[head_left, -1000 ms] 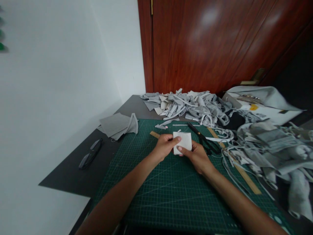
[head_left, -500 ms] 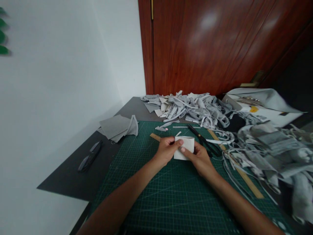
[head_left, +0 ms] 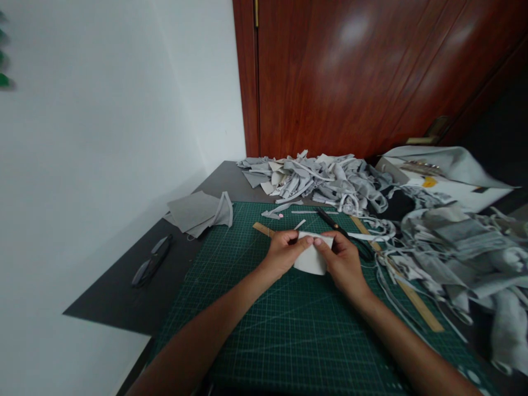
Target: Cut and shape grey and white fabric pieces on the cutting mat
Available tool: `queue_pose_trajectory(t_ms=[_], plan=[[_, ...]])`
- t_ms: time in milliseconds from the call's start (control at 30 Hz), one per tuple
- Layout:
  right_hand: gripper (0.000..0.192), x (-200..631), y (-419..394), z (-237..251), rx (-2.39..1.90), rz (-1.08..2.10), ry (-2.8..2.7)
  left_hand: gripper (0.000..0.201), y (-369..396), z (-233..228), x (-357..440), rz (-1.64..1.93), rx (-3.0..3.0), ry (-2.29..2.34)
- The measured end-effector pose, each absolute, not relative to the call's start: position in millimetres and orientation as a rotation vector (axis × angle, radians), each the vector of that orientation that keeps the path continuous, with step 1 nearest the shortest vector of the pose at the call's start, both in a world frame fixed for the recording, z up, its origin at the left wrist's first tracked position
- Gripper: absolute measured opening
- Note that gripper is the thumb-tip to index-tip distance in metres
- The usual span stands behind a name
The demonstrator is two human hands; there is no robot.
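Note:
Both my hands hold a small white fabric piece (head_left: pixel 310 262) above the green cutting mat (head_left: pixel 280 324). My left hand (head_left: pixel 282 254) pinches its upper left edge between thumb and fingers. My right hand (head_left: pixel 342 263) pinches the upper right edge, its thumb close to the left one. The piece is folded or curled, its lower part rounded. Black scissors (head_left: pixel 344 234) lie on the mat just behind my right hand.
A heap of grey fabric scraps (head_left: pixel 317 179) fills the back of the table. More grey cloth (head_left: pixel 457 245) is piled at the right. A wooden ruler (head_left: pixel 406 294) lies on the mat's right side. Folded grey fabric (head_left: pixel 198 212) and a black tool (head_left: pixel 152 261) lie left.
The flat white square has been folded over between my hands. My right thumb moved up toward the left thumb at the top edge.

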State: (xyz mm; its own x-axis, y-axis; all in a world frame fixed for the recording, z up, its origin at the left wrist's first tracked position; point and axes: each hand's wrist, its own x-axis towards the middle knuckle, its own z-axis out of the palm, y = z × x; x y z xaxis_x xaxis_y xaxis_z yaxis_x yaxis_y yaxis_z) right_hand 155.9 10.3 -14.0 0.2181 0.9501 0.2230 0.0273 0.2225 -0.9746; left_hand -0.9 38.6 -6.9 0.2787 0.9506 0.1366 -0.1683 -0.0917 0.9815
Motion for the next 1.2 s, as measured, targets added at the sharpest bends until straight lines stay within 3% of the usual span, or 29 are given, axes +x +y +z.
queue_pose_trajectory(t_ms=[167, 400, 767, 1200], plan=[[0.041, 154, 8, -11, -1.176, 0.718, -1.198, 0.066, 38, -4, 1, 1.187, 1.234, 0.806], [0.034, 154, 5, -11, -1.139, 0.661, -1.253, 0.061, 36, -2, 0, 1.169, 1.303, 0.772], [0.039, 157, 9, -12, -1.084, 0.921, -1.084, 0.058, 38, -1, -2, 1.112, 1.253, 0.703], [0.033, 156, 8, -13, -1.136, 0.602, -1.24, 0.061, 34, 5, -2, 1.208, 1.49, 0.865]])
